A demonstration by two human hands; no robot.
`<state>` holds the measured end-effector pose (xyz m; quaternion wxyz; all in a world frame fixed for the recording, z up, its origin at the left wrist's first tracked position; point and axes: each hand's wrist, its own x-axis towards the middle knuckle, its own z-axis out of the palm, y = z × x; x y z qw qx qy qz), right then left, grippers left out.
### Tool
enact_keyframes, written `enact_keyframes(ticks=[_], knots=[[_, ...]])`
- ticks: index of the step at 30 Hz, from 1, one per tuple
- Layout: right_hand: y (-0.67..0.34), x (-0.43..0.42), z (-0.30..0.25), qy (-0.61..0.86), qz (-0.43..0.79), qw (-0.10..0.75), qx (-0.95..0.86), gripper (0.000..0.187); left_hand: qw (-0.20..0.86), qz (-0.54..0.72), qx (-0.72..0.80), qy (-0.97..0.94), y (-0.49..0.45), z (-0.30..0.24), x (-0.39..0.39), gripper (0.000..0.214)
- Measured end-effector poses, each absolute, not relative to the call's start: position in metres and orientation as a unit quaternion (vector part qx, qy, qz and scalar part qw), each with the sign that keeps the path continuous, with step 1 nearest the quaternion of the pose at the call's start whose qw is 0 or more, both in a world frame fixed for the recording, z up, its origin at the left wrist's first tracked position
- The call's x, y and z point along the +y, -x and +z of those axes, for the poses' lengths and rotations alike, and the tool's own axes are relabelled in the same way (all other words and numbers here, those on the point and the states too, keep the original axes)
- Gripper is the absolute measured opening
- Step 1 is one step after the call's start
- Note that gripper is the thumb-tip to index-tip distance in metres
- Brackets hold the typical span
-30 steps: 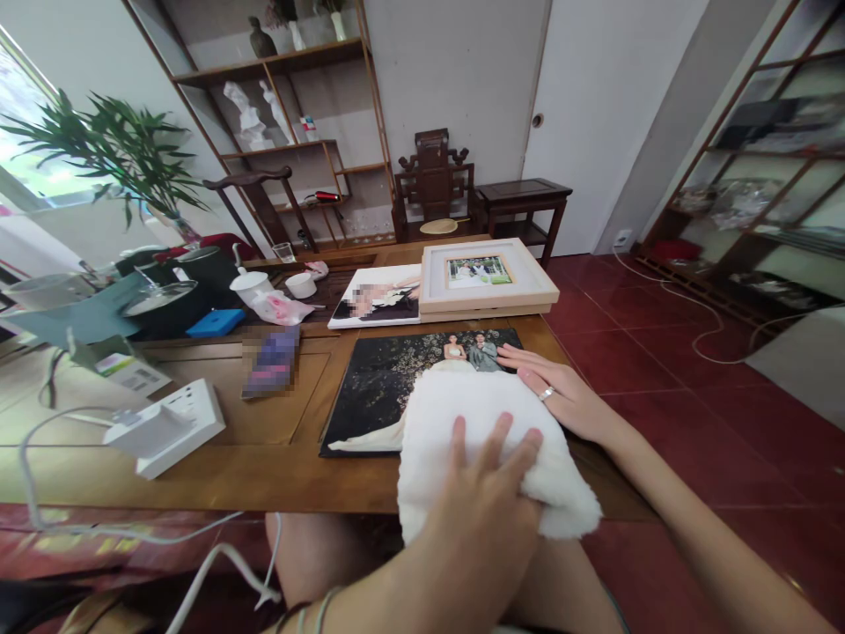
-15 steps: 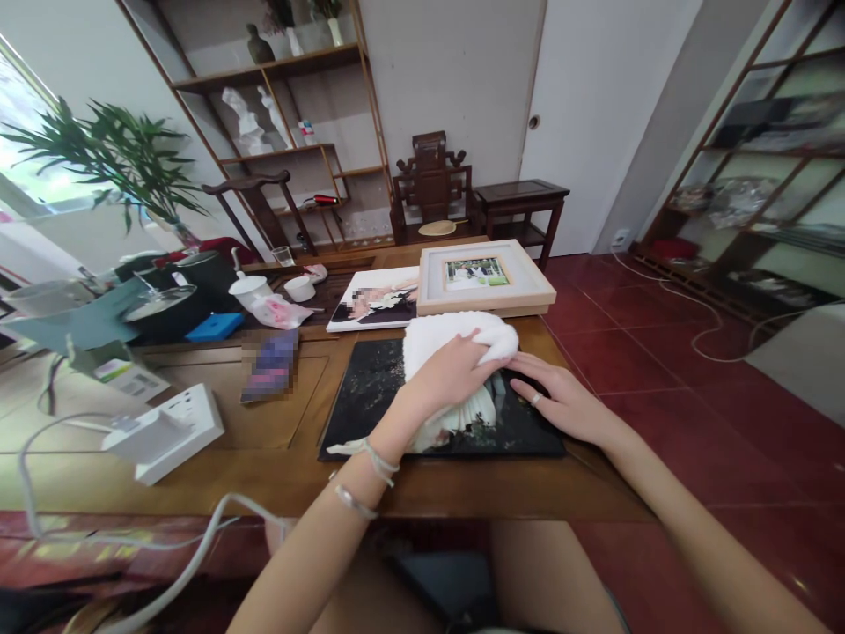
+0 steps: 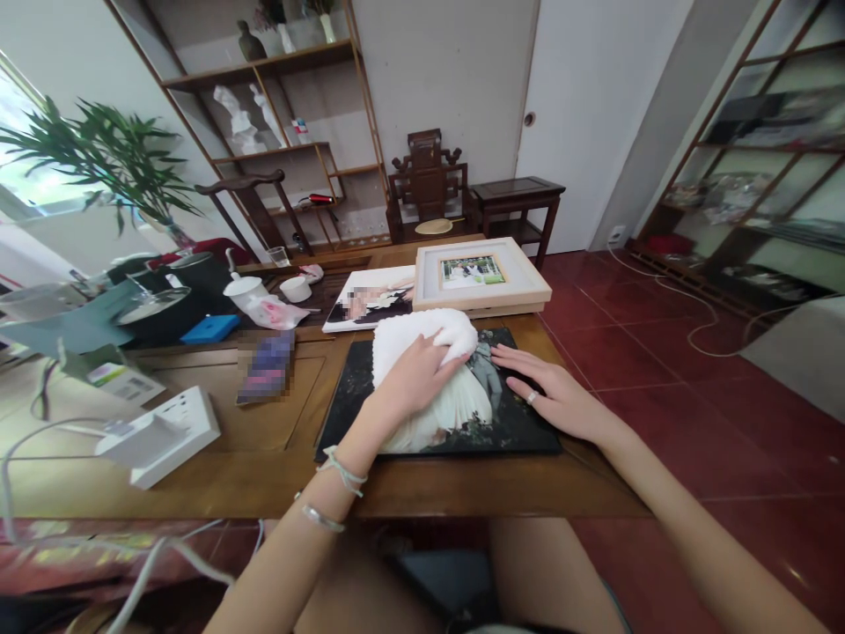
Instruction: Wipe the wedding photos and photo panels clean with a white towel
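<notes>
A dark wedding photo print lies flat on the wooden table in front of me. My left hand is closed on a white fluffy cloth and presses it on the upper middle of the print. My right hand, with a ring on one finger, lies flat and open on the print's right side, fingers pointing left.
Behind the print sit a light framed photo and another flat print. To the left are a white power strip with cables, a phone, a blue box, cups and pots. Red tiled floor lies right of the table.
My left hand has carried the cloth from the print's near edge up to its far part, then slightly left. My right hand has stayed flat on the print.
</notes>
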<state>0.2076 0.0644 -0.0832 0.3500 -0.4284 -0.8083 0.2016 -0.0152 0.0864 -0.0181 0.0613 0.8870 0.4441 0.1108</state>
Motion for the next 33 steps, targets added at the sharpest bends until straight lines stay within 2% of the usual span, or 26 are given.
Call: enact_keyframes(ticks=[4, 11, 19, 24, 29, 33], knots=[[-0.208, 0.065, -0.085, 0.432, 0.200, 0.353, -0.805, 0.037, -0.003, 0.083, 0.430, -0.899, 0.010, -0.032, 0.084, 0.041], [-0.209, 0.066, -0.086, 0.438, 0.181, 0.338, -0.813, 0.038, -0.034, 0.050, 0.421, -0.905, -0.008, -0.032, 0.084, 0.039], [-0.208, 0.065, -0.084, 0.433, 0.195, 0.350, -0.808, 0.037, -0.019, 0.003, 0.380, -0.925, 0.000, -0.026, 0.007, 0.023], [-0.210, 0.065, -0.084, 0.412, 0.201, 0.359, -0.813, 0.039, 0.008, 0.002, 0.315, -0.949, 0.004, -0.024, -0.025, 0.022], [-0.208, 0.066, -0.085, 0.429, 0.198, 0.357, -0.806, 0.038, 0.019, 0.008, 0.351, -0.936, 0.015, -0.015, 0.005, 0.018], [-0.207, 0.065, -0.086, 0.435, 0.194, 0.345, -0.809, 0.038, 0.015, -0.004, 0.386, -0.923, 0.018, -0.016, 0.051, 0.024]])
